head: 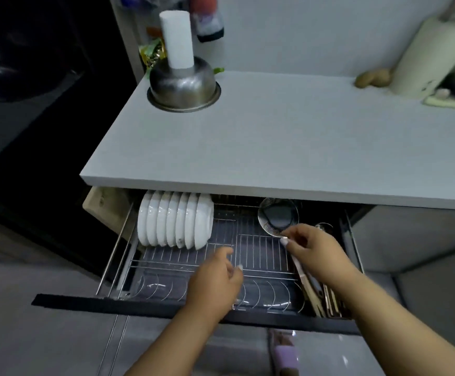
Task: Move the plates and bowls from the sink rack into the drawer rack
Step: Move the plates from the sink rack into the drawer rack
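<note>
Row of white bowls [175, 219] standing on edge up-left of left hand [215, 278], stacked left to right. Left hand [215, 278] loosely curled, empty; right hand [313, 248] likewise.

My white bowls [175, 219] stand in the silver wire drawer rack [261, 253] behind its black front edge [139, 308], under the pale grey counter [288, 139] bearing a shiny steel bowl [184, 86] and white roll [177, 39].

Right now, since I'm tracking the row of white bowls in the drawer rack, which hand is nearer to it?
Left. The left hand hovers just right of and in front of the row of white bowls; the right hand is farther right, by the glass bowl.
</note>
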The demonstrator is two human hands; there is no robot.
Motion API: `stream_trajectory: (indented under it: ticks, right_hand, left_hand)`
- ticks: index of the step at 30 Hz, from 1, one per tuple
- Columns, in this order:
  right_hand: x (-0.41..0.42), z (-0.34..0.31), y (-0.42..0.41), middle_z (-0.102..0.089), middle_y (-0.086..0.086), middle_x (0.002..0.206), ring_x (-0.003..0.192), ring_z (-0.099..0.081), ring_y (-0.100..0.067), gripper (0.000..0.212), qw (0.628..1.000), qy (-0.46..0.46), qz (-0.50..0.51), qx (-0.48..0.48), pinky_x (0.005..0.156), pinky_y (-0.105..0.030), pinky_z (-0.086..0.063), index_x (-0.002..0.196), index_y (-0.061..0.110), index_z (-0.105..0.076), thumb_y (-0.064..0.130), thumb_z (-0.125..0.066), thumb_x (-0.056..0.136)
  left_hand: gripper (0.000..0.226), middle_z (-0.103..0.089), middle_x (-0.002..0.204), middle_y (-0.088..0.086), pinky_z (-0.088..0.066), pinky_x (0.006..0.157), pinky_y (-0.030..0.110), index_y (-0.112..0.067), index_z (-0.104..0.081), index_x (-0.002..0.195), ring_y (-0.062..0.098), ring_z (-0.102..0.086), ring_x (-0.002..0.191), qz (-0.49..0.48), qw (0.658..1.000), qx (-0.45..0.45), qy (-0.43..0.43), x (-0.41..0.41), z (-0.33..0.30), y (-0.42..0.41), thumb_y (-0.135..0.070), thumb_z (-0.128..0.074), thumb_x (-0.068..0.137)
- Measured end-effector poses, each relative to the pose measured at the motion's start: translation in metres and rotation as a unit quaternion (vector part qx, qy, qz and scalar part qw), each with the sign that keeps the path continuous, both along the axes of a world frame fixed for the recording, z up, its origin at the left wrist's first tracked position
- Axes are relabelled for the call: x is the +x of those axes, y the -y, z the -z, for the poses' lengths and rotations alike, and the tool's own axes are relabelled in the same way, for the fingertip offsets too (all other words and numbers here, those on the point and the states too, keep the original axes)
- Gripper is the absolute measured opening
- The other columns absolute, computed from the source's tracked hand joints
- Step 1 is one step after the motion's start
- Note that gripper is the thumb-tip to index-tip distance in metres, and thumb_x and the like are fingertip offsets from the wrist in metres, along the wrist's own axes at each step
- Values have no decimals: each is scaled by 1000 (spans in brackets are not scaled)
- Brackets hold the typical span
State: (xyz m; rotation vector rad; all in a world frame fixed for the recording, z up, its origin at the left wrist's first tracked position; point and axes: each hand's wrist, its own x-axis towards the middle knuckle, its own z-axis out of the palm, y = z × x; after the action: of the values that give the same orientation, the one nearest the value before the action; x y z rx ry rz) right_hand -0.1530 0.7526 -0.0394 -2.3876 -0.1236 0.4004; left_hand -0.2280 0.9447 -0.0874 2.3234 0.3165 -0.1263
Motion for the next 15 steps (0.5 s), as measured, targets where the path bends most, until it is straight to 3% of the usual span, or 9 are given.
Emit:
stream_trajectory:
  ticks: [3, 8, 15]
  right_hand:
    - [-10, -14, 36, -68, 6, 81, 75, -63, -8, 12, 999, 26, 36, 4, 66, -23, -47, 99, 28, -65, 33, -61, 89]
    - [-20, -38, 94, -66, 6, 79, 68, -59, -4, 15, 993, 65, 96, 36, 58, -17, -42, 104, 28, -64, 33, -61, 90]
    - [-36, -60, 200, -65, 6, 94, 86, -61, -10, 22, 981, 100, 157, 53, 73, -23, -48, 112, 26, -62, 32, -60, 91]
  left_hand:
    - [34, -62, 86, -12, -52, 78, 34, -24, -50, 123, 10, -60, 85, 30, 999, 33, 19, 10, -8, 24, -36, -52, 92]
    - [30, -61, 85, -15, -52, 79, 33, -28, -51, 119, 8, -60, 84, 67, 995, 56, 45, 26, -35, 74, -38, -52, 91]
    - [28, -59, 83, -12, -51, 71, 31, -28, -50, 120, 3, -56, 78, 134, 987, 54, 76, 50, -69, 177, -35, -51, 93]
